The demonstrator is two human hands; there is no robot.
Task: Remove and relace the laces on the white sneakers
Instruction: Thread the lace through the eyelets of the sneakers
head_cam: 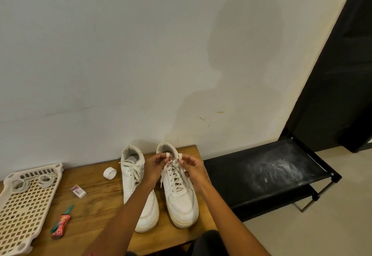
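My wooden bench sits by a white wall, with both white sneakers on it.

The left sneaker waits, still laced. My left hand pinches one lace end over the right sneaker, and my right hand pinches the other lace end. I think I should pull both ends gently and evenly, so the lace slips loose without tangling.

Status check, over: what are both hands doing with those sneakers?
Left hand and right hand each pinch a lace end above the right sneaker. Left sneaker laced, untouched. Nothing in the way.
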